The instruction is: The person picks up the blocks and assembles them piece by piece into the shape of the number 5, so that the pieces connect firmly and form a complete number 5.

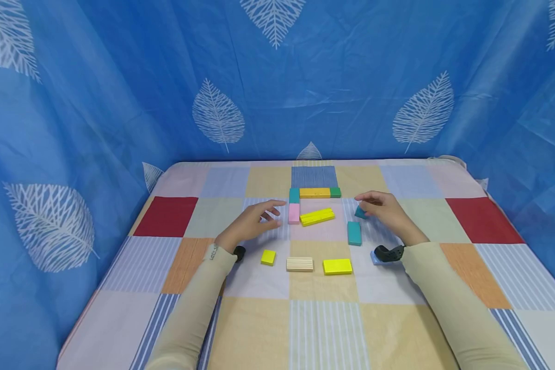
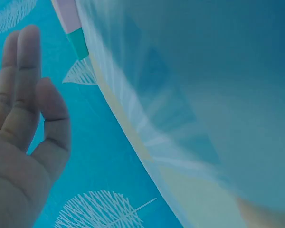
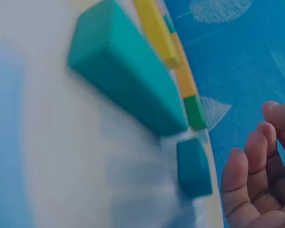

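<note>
My left hand [image 1: 256, 221] hovers left of a pink block [image 1: 294, 214], its fingers loosely spread and holding nothing. In the left wrist view its fingers [image 2: 26, 90] stand apart from the blocks. My right hand [image 1: 388, 210] is over a small teal block [image 1: 360, 212], partly hidden in the head view. The right wrist view shows this small teal block [image 3: 194, 168] standing clear of the loosely bent fingers [image 3: 235, 173]. A longer teal block [image 1: 354, 233] lies just nearer. Between the hands, two yellow sticks [image 1: 317, 217] lie side by side at a slant.
Behind the yellow sticks, an orange block [image 1: 314, 193] and a green block [image 1: 335, 192] form a row meeting another teal block [image 1: 294, 195]. Nearer lie a small yellow block [image 1: 268, 257], a ribbed wooden block [image 1: 299, 264], a yellow block [image 1: 337, 266] and a blue block [image 1: 377, 258] under the right wrist camera.
</note>
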Available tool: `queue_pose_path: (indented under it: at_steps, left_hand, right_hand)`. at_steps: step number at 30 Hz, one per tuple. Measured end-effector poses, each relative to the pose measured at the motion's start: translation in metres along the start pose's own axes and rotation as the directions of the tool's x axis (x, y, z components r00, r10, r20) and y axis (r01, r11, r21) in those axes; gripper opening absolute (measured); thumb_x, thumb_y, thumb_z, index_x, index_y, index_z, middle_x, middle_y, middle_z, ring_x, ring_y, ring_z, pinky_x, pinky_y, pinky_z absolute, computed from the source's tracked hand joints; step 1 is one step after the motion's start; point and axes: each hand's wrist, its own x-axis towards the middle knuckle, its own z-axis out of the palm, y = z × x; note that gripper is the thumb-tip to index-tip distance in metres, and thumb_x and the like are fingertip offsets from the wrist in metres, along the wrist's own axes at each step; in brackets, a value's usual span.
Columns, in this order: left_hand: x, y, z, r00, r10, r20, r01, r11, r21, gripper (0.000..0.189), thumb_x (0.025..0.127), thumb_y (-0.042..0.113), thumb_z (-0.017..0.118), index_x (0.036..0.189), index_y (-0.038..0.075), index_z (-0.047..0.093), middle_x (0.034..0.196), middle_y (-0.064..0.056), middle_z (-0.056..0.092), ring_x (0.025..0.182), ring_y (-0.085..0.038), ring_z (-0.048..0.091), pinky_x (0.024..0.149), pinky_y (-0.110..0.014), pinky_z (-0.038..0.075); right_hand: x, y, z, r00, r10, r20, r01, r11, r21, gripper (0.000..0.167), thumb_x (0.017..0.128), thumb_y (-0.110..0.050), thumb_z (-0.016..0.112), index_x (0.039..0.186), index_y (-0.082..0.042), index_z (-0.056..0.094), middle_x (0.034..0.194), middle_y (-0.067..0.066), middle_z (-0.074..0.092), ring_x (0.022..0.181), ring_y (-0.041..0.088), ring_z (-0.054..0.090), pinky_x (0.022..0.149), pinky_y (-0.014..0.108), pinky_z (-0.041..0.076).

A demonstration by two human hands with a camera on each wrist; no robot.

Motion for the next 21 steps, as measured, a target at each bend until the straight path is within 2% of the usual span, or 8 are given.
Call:
queue_pose_path:
  at_steps: [6,9,13,16,21]
  left_hand:
    - [-0.013,-0.002,0.000,1.000,-0.021,0.022,0.021,1.000,0.020,0.064,0.106,0.020,0.073,0.165,0.017,0.047,0.138,-0.013,0.068,0.120,-0.032,0.065,0.106,-0.048,0.055]
    - [-0.018,-0.004,-0.001,0.999,-0.003,0.048,0.002,1.000,0.017,0.068,0.105,0.020,0.075,0.165,0.015,0.045,0.137,-0.014,0.067,0.118,-0.031,0.066,0.107,-0.049,0.055]
    - [-0.026,-0.009,-0.004,0.994,-0.015,0.107,0.016,1.000,-0.001,0.076,0.100,0.021,0.081,0.166,0.016,0.044,0.137,-0.013,0.067,0.113,-0.026,0.066,0.102,-0.045,0.057]
    - [-0.031,-0.011,-0.005,0.984,-0.025,0.174,0.030,0.999,-0.024,0.085,0.094,0.020,0.087,0.166,0.018,0.043,0.136,-0.011,0.066,0.107,-0.021,0.065,0.095,-0.039,0.059]
    - [-0.037,-0.011,-0.007,0.960,-0.018,0.279,0.041,0.996,-0.075,0.092,0.085,0.011,0.093,0.164,0.016,0.046,0.135,-0.011,0.062,0.098,-0.019,0.062,0.085,-0.032,0.057]
  right_hand:
    - [-0.003,0.010,-0.014,0.998,0.051,0.022,-0.050,0.997,-0.054,0.039,0.113,-0.017,0.059,0.143,0.008,0.061,0.141,0.029,0.060,0.108,0.027,0.062,0.084,0.021,0.057]
    - [-0.003,0.015,-0.022,0.995,0.095,0.043,-0.091,0.993,-0.073,0.040,0.112,-0.018,0.059,0.144,0.006,0.060,0.137,0.026,0.061,0.108,0.028,0.060,0.084,0.020,0.056]
    - [-0.002,0.020,-0.029,0.986,0.150,0.072,-0.143,0.985,-0.095,0.040,0.111,-0.017,0.060,0.145,0.006,0.059,0.138,0.026,0.061,0.109,0.030,0.061,0.085,0.020,0.056]
    - [-0.001,0.023,-0.032,0.983,0.159,0.092,-0.148,0.982,-0.119,0.042,0.109,-0.014,0.064,0.145,0.007,0.058,0.136,0.026,0.062,0.107,0.028,0.063,0.087,0.023,0.056]
    - [0.003,0.025,-0.037,0.979,0.154,0.134,-0.124,0.971,-0.204,0.048,0.104,-0.018,0.072,0.143,0.008,0.060,0.120,0.017,0.067,0.103,0.026,0.061,0.088,0.027,0.053]
